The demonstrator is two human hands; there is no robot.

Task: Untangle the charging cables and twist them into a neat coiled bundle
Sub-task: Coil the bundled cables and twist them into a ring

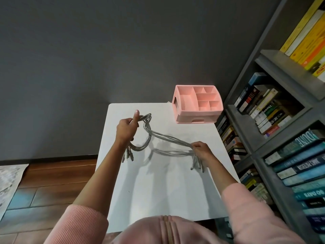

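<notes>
A person stands over a small white table (158, 187) holding a set of grey charging cables (168, 139) above it, the strands running side by side without visible knots, so the untangling looks largely done. The left hand (127, 128) has its fingers curled around one loop of the bundle, thumb raised, with plug ends hanging below the wrist. The right hand (202, 150) pinches the far end with curled fingers, plugs dangling beneath; only one turn is formed, so most of the coiling appears left to do.
</notes>
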